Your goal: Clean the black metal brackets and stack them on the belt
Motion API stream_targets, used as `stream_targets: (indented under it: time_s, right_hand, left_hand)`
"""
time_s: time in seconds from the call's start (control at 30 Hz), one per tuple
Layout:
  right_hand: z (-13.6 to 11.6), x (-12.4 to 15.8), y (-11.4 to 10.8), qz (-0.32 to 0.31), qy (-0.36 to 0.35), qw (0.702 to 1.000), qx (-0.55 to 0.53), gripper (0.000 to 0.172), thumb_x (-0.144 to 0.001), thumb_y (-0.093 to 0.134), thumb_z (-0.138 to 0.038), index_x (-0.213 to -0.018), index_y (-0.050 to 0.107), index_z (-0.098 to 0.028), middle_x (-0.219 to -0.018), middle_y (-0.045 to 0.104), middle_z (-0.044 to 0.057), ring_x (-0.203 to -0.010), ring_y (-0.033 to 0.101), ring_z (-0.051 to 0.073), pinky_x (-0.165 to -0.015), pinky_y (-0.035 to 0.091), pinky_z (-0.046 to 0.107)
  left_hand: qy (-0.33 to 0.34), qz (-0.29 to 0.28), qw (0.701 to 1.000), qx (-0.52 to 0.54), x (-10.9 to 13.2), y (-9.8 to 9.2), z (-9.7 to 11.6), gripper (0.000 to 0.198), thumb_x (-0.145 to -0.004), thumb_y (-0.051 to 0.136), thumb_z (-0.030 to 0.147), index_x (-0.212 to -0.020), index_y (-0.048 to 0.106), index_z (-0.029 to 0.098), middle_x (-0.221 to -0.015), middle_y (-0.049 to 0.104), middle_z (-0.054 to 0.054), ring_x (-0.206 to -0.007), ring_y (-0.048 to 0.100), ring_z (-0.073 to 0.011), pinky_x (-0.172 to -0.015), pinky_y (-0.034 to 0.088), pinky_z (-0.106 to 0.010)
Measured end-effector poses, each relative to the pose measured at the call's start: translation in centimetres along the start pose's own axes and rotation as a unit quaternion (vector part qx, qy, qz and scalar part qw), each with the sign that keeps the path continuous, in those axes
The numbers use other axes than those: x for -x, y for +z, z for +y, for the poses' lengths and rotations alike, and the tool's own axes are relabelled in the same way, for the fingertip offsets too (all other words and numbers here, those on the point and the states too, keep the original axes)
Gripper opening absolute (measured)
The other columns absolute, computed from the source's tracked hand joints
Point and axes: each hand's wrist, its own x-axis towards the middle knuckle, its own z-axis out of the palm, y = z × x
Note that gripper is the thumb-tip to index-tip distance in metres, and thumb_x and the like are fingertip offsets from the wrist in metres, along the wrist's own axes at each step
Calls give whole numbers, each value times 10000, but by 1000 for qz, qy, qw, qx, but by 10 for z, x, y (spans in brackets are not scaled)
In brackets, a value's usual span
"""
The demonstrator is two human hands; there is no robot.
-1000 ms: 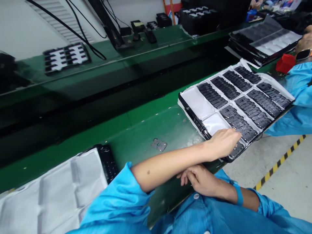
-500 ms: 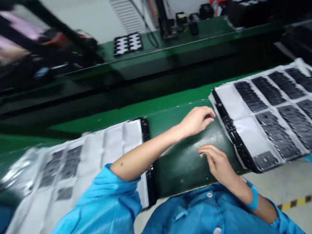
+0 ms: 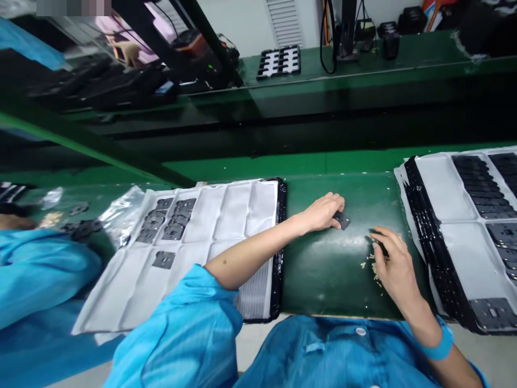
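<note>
My left hand point(image 3: 324, 210) is closed on a small black plate point(image 3: 342, 220), held by its edge at the green tabletop. Part of the plate is hidden under the fingers. To the right, my right hand point(image 3: 393, 258) is curled low over a scatter of tiny beige pieces point(image 3: 376, 274). Its thumb and index finger are pinched together; what they hold, if anything, is too small or too dark to name. The two hands are apart.
At left lies a white compartment tray point(image 3: 230, 207) with some black plates point(image 3: 163, 260). Another white tray point(image 3: 452, 253), on a black stack, holds rows of black plates at right. A clear plastic bag point(image 3: 123, 215) and another person's blue sleeve point(image 3: 44, 264) are farther left.
The view has swung, so the trays sit farther right. A black plate now shows in my left hand, where none was visible before. The beige pieces have come into sight by my right hand.
</note>
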Motion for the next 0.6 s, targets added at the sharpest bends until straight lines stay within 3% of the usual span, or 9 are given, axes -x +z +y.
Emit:
stream_targets:
  time_s: [0.1, 0.2, 0.27, 0.37, 0.5, 0.6]
  right_hand:
    - [-8, -7, 1, 1, 30, 999, -34, 247, -1065, 567, -310, -1222, 729, -209, -1326, 730, 168, -1196, 717, 309, -1027, 588, 503]
    - [-21, -17, 2, -7, 70, 992, -102, 310, -1031, 642, -373, -1273, 706, -190, -1259, 740, 160, -970, 750, 254, -831, 635, 406]
    - [-31, -22, 2, -34, 106, 981, -161, 301, -1036, 640, -397, -1234, 713, -183, -983, 763, 86, -720, 712, 192, -645, 603, 324]
    - [-44, -26, -4, -53, 155, 961, -224, 271, -1062, 601, -430, -1081, 726, -191, -590, 575, -54, -458, 552, 132, -444, 465, 244]
    - [-55, -26, -15, -17, 171, 952, -253, 260, -1036, 653, -450, -1011, 723, -201, -572, 552, -65, -453, 524, 116, -439, 453, 227]
    - [-56, -25, -21, -23, 172, 946, -273, 249, -1029, 673, -426, -1095, 755, -201, -614, 588, -50, -500, 548, 121, -486, 481, 238]
  left_hand:
    - [7, -2, 1000, 29, 6, 1, 6, 324, -847, 883, 218, -1009, 606, 178, -955, 680, -35, -891, 629, -223, -763, 449, -298]
    - [39, 9, 996, 80, 18, 2, 20, 198, -931, 801, 274, -965, 630, 181, -904, 683, -14, -804, 617, -182, -705, 417, -268]
    - [72, 29, 988, 132, 28, 3, 32, 157, -961, 756, 290, -927, 649, 180, -897, 688, -17, -805, 621, -175, -712, 421, -262]
    - [90, 70, 971, 208, 43, 2, 45, 208, -968, 742, 327, -855, 650, 178, -864, 688, -19, -772, 614, -163, -707, 427, -257]
    - [49, 62, 942, 326, 61, 5, 55, 231, -1036, 623, 368, -897, 641, 185, -704, 672, 19, -624, 596, -132, -639, 432, -239]
    - [65, 85, 943, 315, 70, 9, 59, 260, -1076, 534, 382, -924, 625, 192, -683, 650, 22, -619, 602, -134, -640, 442, -240]
